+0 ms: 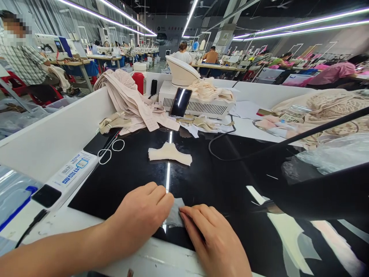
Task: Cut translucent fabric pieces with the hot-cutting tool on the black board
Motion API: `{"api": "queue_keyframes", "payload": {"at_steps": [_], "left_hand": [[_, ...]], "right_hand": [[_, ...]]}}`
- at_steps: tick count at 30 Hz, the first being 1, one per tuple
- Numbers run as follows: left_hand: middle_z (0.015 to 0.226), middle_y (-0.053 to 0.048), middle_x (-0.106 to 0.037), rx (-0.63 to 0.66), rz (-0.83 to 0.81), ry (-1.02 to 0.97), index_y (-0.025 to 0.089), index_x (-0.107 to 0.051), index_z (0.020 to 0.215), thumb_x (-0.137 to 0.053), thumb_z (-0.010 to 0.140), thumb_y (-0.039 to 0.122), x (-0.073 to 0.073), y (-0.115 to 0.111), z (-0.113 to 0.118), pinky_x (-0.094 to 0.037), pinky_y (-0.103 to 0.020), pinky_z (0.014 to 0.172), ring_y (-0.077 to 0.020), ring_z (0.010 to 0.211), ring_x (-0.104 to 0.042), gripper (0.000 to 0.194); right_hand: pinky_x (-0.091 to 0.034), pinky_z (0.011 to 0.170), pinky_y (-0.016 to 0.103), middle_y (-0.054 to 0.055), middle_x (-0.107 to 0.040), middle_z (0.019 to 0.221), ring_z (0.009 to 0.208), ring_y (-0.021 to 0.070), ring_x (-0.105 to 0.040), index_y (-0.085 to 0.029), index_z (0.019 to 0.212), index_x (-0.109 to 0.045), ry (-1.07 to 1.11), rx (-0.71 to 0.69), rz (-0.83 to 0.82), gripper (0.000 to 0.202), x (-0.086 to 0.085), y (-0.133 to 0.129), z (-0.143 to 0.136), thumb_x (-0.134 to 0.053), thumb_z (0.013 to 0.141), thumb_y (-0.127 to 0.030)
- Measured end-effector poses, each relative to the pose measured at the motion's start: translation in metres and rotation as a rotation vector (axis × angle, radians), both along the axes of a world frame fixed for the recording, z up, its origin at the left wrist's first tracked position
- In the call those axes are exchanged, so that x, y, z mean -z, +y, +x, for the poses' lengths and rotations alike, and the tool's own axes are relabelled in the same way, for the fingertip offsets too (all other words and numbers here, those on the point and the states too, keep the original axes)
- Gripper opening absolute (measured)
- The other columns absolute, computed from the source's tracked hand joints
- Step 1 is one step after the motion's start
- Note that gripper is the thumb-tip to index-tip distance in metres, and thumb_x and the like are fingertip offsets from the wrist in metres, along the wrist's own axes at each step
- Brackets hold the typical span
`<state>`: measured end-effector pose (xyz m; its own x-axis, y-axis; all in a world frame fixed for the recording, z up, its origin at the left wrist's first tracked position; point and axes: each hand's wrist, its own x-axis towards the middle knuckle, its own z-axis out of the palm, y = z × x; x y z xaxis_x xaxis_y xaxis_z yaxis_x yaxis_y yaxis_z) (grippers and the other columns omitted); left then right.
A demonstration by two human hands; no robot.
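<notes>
Near the front edge of the glossy black work surface, a small translucent whitish piece lies between my two hands. My left hand is closed at its left side, fingers curled down onto it. The thumb and fingertips of my right hand pinch its right edge. Farther back on the black surface rests a cream fabric piece with a raised middle and two side arms, touched by neither hand.
Pale fabric strips and a white machine with a phone stand at the back. A black arm reaches in from the right above cut pieces. A white box lies left. A seated person is at far left.
</notes>
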<state>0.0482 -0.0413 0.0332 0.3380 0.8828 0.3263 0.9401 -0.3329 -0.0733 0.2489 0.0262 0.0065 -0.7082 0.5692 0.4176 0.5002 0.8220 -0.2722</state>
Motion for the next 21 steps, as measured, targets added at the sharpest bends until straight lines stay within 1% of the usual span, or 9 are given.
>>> {"api": "queue_keyframes", "payload": {"at_steps": [2, 4, 6, 8, 10, 13, 17, 21], "left_hand": [[0.081, -0.001, -0.059, 0.110, 0.015, -0.060, 0.018, -0.056, 0.086, -0.046, 0.096, 0.003, 0.002, -0.001, 0.002, -0.050, -0.032, 0.066, -0.0177, 0.070, -0.056, 0.020], [0.092, -0.003, -0.065, 0.205, 0.049, -0.137, 0.015, -0.058, 0.093, -0.046, 0.098, 0.004, 0.006, -0.001, 0.005, -0.055, -0.030, 0.080, -0.0165, 0.082, -0.062, 0.017], [0.101, -0.005, -0.068, 0.261, 0.082, -0.180, 0.012, -0.060, 0.098, -0.046, 0.100, 0.006, 0.011, -0.001, 0.008, -0.054, -0.029, 0.094, -0.0158, 0.094, -0.065, 0.015], [0.105, -0.006, -0.070, 0.274, 0.097, -0.179, 0.011, -0.060, 0.099, -0.046, 0.101, 0.008, 0.017, 0.000, 0.010, -0.053, -0.028, 0.101, -0.0158, 0.102, -0.066, 0.015], [0.105, -0.006, -0.071, 0.264, 0.102, -0.151, 0.011, -0.061, 0.099, -0.046, 0.102, 0.008, 0.023, 0.000, 0.011, -0.052, -0.029, 0.103, -0.0158, 0.105, -0.067, 0.015], [0.104, -0.007, -0.072, 0.242, 0.143, -0.106, 0.012, -0.062, 0.096, -0.045, 0.102, 0.008, 0.028, 0.001, 0.012, -0.054, -0.029, 0.102, -0.0164, 0.104, -0.069, 0.019], [0.102, -0.007, -0.074, 0.239, 0.217, -0.066, 0.011, -0.066, 0.096, -0.044, 0.103, 0.010, 0.029, 0.001, 0.014, -0.056, -0.030, 0.099, -0.0175, 0.103, -0.070, 0.023], [0.103, -0.008, -0.075, 0.231, 0.240, -0.051, 0.010, -0.067, 0.096, -0.046, 0.105, 0.014, 0.029, 0.002, 0.016, -0.058, -0.030, 0.096, -0.0183, 0.103, -0.071, 0.023]], "right_hand": [[-0.050, 0.070, 0.032, 0.004, -0.069, 0.087, 0.073, 0.0179, -0.063, -0.022, 0.103, -0.069, -0.011, -0.016, 0.009, 0.023, 0.001, 0.000, 0.001, -0.046, 0.105, -0.023], [-0.051, 0.070, 0.032, 0.004, -0.069, 0.086, 0.073, 0.0178, -0.064, -0.022, 0.105, -0.069, -0.019, -0.027, 0.023, 0.024, 0.002, 0.001, 0.001, -0.046, 0.105, -0.023], [-0.051, 0.071, 0.032, 0.004, -0.069, 0.086, 0.073, 0.0176, -0.064, -0.022, 0.107, -0.069, -0.021, -0.031, 0.036, 0.024, 0.004, 0.002, 0.002, -0.045, 0.105, -0.022], [-0.052, 0.072, 0.032, 0.004, -0.069, 0.086, 0.074, 0.0176, -0.064, -0.021, 0.108, -0.069, -0.023, -0.030, 0.040, 0.024, 0.005, 0.003, 0.003, -0.045, 0.105, -0.022], [-0.052, 0.071, 0.032, 0.005, -0.070, 0.087, 0.073, 0.0177, -0.064, -0.021, 0.106, -0.069, -0.027, -0.033, 0.040, 0.025, 0.007, 0.003, 0.003, -0.044, 0.105, -0.022], [-0.052, 0.071, 0.033, 0.005, -0.070, 0.087, 0.073, 0.0180, -0.065, -0.022, 0.106, -0.069, -0.042, -0.038, 0.038, 0.026, 0.007, 0.004, 0.003, -0.043, 0.105, -0.023], [-0.053, 0.071, 0.033, 0.004, -0.071, 0.088, 0.073, 0.0177, -0.065, -0.022, 0.108, -0.069, -0.035, -0.045, 0.048, 0.025, 0.007, 0.005, 0.003, -0.044, 0.105, -0.022], [-0.053, 0.070, 0.033, 0.004, -0.071, 0.088, 0.072, 0.0174, -0.065, -0.022, 0.107, -0.070, -0.031, -0.050, 0.051, 0.025, 0.008, 0.006, 0.004, -0.045, 0.104, -0.021]]}}
